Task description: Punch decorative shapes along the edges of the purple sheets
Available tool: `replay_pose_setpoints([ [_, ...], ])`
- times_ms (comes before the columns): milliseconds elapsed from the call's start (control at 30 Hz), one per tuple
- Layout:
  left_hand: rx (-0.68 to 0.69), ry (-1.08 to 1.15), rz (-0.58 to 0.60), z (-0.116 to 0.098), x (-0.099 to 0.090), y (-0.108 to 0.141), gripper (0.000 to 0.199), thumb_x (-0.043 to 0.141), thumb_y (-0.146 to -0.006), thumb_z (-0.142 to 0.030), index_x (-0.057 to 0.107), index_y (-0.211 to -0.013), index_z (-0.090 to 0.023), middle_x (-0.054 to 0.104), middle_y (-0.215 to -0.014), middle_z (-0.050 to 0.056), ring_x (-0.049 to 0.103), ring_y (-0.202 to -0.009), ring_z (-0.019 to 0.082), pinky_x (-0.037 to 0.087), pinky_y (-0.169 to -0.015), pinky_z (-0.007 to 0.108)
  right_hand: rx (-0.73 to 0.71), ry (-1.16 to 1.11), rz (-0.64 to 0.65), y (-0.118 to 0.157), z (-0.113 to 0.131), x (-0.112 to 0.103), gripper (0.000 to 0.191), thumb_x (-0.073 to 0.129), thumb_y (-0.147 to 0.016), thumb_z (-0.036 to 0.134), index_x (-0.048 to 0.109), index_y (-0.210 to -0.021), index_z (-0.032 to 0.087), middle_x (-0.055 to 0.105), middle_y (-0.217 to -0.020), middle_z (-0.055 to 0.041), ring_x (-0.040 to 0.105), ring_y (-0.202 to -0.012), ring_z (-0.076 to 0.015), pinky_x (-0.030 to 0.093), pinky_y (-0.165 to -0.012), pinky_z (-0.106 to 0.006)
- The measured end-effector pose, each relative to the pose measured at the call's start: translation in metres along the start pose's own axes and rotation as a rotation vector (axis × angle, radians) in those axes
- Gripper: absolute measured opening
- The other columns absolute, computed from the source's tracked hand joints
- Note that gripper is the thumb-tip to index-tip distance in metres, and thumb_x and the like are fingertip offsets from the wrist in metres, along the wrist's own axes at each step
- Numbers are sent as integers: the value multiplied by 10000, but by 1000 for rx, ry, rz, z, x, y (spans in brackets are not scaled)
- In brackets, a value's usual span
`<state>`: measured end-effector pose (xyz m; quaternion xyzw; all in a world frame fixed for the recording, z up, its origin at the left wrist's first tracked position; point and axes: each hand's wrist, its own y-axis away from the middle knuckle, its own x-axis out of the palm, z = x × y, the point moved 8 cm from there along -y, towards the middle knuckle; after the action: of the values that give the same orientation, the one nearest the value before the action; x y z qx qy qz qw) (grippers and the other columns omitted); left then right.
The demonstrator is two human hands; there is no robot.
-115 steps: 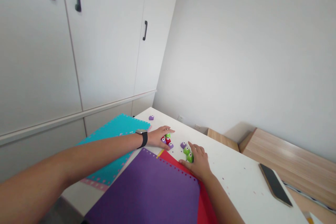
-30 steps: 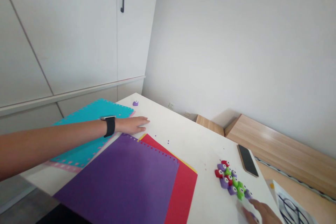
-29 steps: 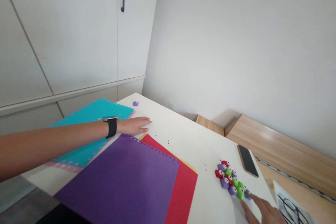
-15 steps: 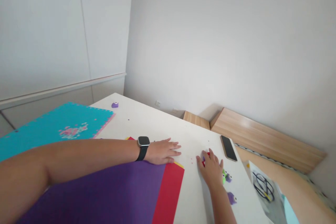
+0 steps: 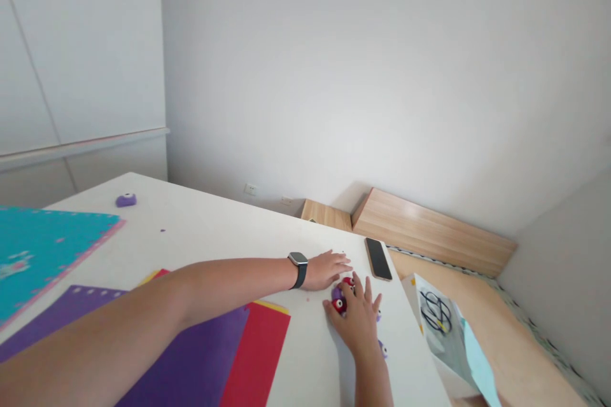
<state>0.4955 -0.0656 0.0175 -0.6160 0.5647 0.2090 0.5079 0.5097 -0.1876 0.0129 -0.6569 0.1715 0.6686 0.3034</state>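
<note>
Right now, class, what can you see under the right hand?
Partly under the right hand, red pieces and a purple piece show; whatever the palm covers cannot be seen.

Red and purple one-eyed pieces (image 5: 339,306) cluster partly under the right hand (image 5: 358,316) — a lone purple piece (image 5: 126,201) sits well apart.

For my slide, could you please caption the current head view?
Right hand over small red and purple eyed pieces, left hand beside it, phone nearby on a white table.
</note>
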Motion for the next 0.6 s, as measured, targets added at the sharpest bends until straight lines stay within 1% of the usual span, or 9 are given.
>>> replay_pose_setpoints([
  [67,60,-2,40,-3,10,-15,462,492,-994,-185,545,-1452,-219,497,-1550,149,377,-1488,323,238,-1205,635,28,-26,60,3,-7,1,472,618,-871,558,653,-1289,342,366,-1643,-84,224,-1520,-461,148,-1138,-756],
  [133,119,-1,81,-4,18,-29,470,493,-994,-191,540,-1460,-232,479,-1565,143,354,-1501,323,206,-1204,660,59,-50,108,5,-15,1,453,634,-859,544,654,-1275,364,365,-1641,-90,314,-1489,-450,166,-1137,-746],
  [233,181,3,129,-5,27,-50,487,473,-987,-158,544,-1462,-240,463,-1578,133,334,-1514,306,181,-1213,656,91,-84,171,9,-27,-3,419,679,-825,505,666,-1226,385,397,-1622,-84,425,-1431,-407,210,-1140,-707],
  [367,211,20,179,-2,43,-69,493,452,-981,-129,556,-1452,-232,464,-1577,128,349,-1509,284,222,-1217,622,97,-114,221,12,-37,-7,408,721,-785,469,674,-1183,391,436,-1596,-57,462,-1402,-376,307,-1118,-642],
  [433,215,30,208,0,51,-71,500,464,-955,-92,582,-1423,-223,501,-1550,125,393,-1486,282,261,-1211,606,112,-114,221,11,-40,-8,433,735,-771,474,668,-1189,383,434,-1597,-61,421,-1433,-386,312,-1121,-635],
  [467,215,34,221,0,55,-69,504,473,-937,-71,597,-1403,-217,522,-1534,123,419,-1471,282,281,-1209,594,118,-113,215,10,-40,-8,449,742,-763,474,663,-1194,374,405,-1617,-59,373,-1465,-395,300,-1129,-644],
  [533,213,40,238,1,58,-64,497,484,-920,-54,615,-1373,-213,548,-1514,113,457,-1446,279,317,-1204,564,113,-112,204,7,-40,-8,473,748,-755,455,650,-1206,349,319,-1666,-47,249,-1527,-405,248,-1154,-672],
  [600,207,39,241,1,56,-55,474,471,-948,-78,598,-1384,-214,543,-1519,110,461,-1444,275,338,-1202,538,94,-117,207,5,-37,-6,486,730,-769,425,629,-1234,331,265,-1689,-38,185,-1551,-395,179,-1174,-700],
])
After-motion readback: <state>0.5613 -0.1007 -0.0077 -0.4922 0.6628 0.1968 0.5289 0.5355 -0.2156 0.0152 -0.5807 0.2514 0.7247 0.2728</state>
